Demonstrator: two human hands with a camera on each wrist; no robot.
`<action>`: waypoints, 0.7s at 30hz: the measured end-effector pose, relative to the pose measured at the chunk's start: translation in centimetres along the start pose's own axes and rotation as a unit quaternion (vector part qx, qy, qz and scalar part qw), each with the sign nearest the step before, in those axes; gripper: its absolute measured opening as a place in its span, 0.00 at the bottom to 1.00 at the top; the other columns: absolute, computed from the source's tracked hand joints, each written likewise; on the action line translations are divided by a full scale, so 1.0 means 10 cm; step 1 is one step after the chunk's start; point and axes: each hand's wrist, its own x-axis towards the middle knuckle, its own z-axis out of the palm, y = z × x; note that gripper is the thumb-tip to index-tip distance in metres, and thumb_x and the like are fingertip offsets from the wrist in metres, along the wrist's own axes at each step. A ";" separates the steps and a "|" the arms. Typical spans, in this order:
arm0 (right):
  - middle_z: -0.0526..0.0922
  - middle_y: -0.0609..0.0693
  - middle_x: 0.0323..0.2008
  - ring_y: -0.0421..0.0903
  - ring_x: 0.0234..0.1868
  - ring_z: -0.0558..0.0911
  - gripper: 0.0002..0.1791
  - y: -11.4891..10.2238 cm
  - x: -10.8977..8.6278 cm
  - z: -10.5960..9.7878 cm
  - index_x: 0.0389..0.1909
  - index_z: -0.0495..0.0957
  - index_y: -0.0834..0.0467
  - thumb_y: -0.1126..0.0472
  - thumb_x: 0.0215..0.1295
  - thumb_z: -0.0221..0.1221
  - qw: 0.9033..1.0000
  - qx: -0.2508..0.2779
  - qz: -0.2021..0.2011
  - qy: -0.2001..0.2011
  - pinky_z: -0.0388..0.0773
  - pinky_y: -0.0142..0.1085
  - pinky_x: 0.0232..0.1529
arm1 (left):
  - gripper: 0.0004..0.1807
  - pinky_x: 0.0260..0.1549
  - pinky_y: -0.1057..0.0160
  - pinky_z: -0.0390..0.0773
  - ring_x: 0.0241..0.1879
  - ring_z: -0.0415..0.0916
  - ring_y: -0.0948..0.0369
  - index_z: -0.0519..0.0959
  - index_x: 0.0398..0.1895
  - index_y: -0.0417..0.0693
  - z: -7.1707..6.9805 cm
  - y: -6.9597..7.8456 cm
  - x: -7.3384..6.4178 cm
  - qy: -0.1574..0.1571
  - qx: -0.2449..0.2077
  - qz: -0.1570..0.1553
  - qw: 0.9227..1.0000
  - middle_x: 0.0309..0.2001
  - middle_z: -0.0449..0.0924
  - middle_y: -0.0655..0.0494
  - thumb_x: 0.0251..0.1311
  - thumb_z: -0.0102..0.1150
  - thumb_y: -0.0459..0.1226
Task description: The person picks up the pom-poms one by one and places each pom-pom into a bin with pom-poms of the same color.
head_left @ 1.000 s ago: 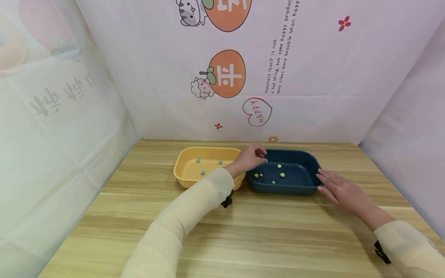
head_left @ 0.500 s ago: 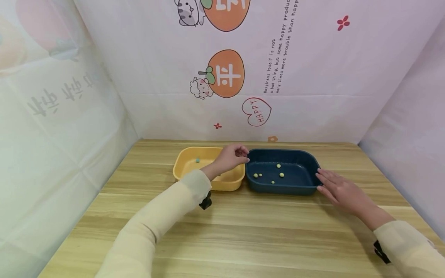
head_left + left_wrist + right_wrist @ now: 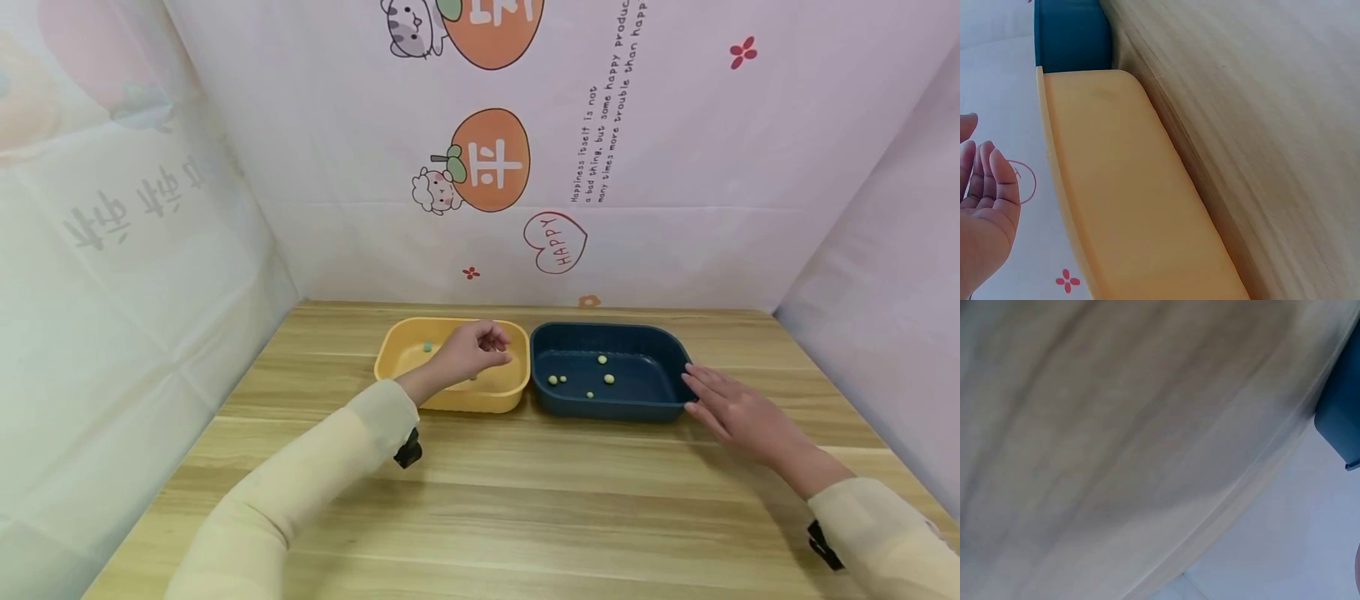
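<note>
My left hand [image 3: 467, 352] is over the yellow tray [image 3: 517, 392], palm toward the right, fingers loosely curled. In the left wrist view, the thumb stands apart from the fingers [image 3: 1004, 181] and nothing shows between them. A small blue-green ball [image 3: 427, 347] lies in the yellow tray; another is partly covered by the hand. Against the right end of the dark blue tray [image 3: 637, 410], my right hand [image 3: 742, 414] rests with straight fingertips at the rim. Several small pale yellow balls, among them one near the middle [image 3: 609, 379], lie inside that tray.
Both trays stand side by side on a wood-grain table [image 3: 570, 500], near its back edge. Printed white cloth [image 3: 660, 242] hangs behind the table and along both sides. Black camera mounts sit under the sleeves, one at the left wrist [image 3: 408, 450].
My left hand has moved left, from the blue tray's left end to over the yellow tray, and now hides some blue-green balls. My right hand has stayed at the blue tray's rim.
</note>
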 end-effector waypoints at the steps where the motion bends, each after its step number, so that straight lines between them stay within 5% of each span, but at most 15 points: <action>1: 0.73 0.68 0.60 0.61 0.62 0.72 0.27 0.00 0.01 -0.01 0.60 0.73 0.71 0.55 0.69 0.58 1.000 0.000 -0.001 0.003 0.45 0.29 0.71 | 0.09 0.34 0.66 0.77 0.35 0.74 0.58 0.80 0.41 0.44 -0.02 0.00 -0.02 -0.002 0.001 -0.001 1.000 0.36 0.79 0.54 0.59 0.67 0.34; 11: 0.70 0.69 0.62 0.60 0.66 0.66 0.29 -0.07 0.22 -0.13 0.62 0.70 0.72 0.51 0.74 0.51 1.000 0.014 -0.004 0.013 0.45 0.33 0.72 | 0.13 0.35 0.62 0.78 0.37 0.75 0.59 0.80 0.44 0.41 -0.22 0.06 -0.24 -0.008 0.053 0.003 0.999 0.38 0.79 0.55 0.61 0.66 0.39; 21: 0.62 0.68 0.68 0.63 0.70 0.59 0.32 -0.19 0.56 -0.31 0.71 0.61 0.64 0.53 0.72 0.55 0.999 0.031 0.022 -0.021 0.45 0.46 0.73 | 0.17 0.51 0.52 0.75 0.54 0.73 0.54 0.78 0.54 0.49 -0.48 0.09 -0.43 -0.001 0.132 0.019 0.991 0.55 0.78 0.52 0.65 0.62 0.44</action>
